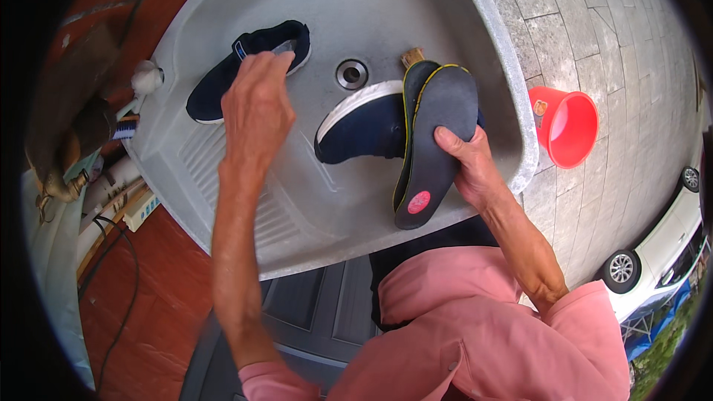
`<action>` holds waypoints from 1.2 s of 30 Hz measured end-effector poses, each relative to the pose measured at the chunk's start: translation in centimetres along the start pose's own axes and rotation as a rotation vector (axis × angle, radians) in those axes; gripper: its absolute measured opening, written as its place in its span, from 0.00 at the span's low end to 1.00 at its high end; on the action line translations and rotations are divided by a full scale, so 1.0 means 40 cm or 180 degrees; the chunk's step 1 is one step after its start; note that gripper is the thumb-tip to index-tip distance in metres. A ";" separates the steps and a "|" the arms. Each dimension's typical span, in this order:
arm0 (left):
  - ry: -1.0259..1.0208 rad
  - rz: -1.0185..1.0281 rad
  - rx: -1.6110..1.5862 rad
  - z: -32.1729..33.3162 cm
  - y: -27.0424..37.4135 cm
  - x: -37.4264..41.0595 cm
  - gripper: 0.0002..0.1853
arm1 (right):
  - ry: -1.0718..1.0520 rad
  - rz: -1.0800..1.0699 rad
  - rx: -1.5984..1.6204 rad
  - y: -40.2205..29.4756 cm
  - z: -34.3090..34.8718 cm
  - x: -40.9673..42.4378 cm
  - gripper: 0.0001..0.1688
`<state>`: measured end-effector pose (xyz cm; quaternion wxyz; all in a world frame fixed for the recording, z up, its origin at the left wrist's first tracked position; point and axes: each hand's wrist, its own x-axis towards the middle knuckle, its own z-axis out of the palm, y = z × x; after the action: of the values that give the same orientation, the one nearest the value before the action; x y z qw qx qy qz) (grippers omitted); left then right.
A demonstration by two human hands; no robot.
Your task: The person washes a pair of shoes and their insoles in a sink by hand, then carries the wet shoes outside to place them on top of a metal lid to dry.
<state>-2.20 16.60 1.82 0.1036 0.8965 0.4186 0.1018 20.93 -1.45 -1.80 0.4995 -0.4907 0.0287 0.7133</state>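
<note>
My right hand [473, 164] grips a pair of dark insoles [440, 106] with yellow edging, held together above the sink [356, 234]. A round pink mark shows on the nearer insole. Behind them, a navy shoe [356, 131] with a white sole lies on its side, its heel part hidden by the insoles. To the left, another navy shoe [214, 89] sits upright. My left hand [259, 103] is over this shoe's opening, fingers bent down at the collar. Whether its fingertips pinch anything is hidden.
A drain [352, 74] lies between the shoes, and a wooden block [413, 57] pokes out behind the insoles. Left of the sink are a brass tap [67, 186], a bristle brush [126, 127] and a power strip [141, 211]. A red bucket [574, 131] stands on the paving to the right.
</note>
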 end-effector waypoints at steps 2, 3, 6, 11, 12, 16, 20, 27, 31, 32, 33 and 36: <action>-0.0730 0.0305 0.0358 -0.001 -0.052 0.022 0.19 | -0.0054 0.0070 0.0054 0.000 0.006 -0.012 0.26; -0.1094 0.0461 0.0536 0.002 -0.075 0.032 0.20 | -0.0052 0.0063 0.0095 0.002 0.012 -0.018 0.24; -0.1598 0.0424 0.0873 0.033 -0.098 0.068 0.21 | 0.0001 0.0047 0.0258 -0.004 0.008 -0.021 0.22; -0.1110 -0.0618 -0.1159 0.033 0.017 0.059 0.18 | -0.0024 0.0231 0.0403 -0.026 -0.029 -0.001 0.27; -0.1267 -0.0813 -0.1661 0.021 0.060 0.040 0.18 | -0.0017 0.0246 0.0428 -0.031 -0.035 0.006 0.27; -0.1651 -0.1541 -0.2426 0.018 0.148 -0.050 0.22 | -0.0158 0.0452 0.0394 -0.036 -0.042 0.038 0.27; -0.1605 -0.2239 -0.3188 0.048 0.084 -0.121 0.22 | -0.0185 0.0448 0.0213 -0.027 -0.037 0.046 0.21; -0.0380 0.0119 0.0234 0.023 -0.023 -0.022 0.19 | -0.0122 0.0472 0.0171 -0.037 -0.034 0.049 0.20; -0.1351 0.0710 0.0928 0.026 -0.099 0.071 0.22 | -0.0025 0.0510 0.0153 -0.037 -0.017 0.044 0.21; -0.1702 0.0668 0.1000 0.041 -0.126 0.083 0.21 | 0.0009 0.0504 0.0172 -0.040 -0.013 0.042 0.21; -0.2060 0.0636 0.1060 0.059 -0.142 0.097 0.21 | 0.0061 0.0497 0.0197 -0.041 -0.014 0.040 0.21; -0.2366 0.0659 0.1440 0.096 -0.153 0.121 0.17 | 0.0058 0.0456 0.0205 -0.042 -0.015 0.031 0.20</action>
<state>-2.57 23.80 -3.07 0.0376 0.9094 0.2727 -0.3117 22.53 -0.09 -2.25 0.4624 -0.4776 0.0913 0.7415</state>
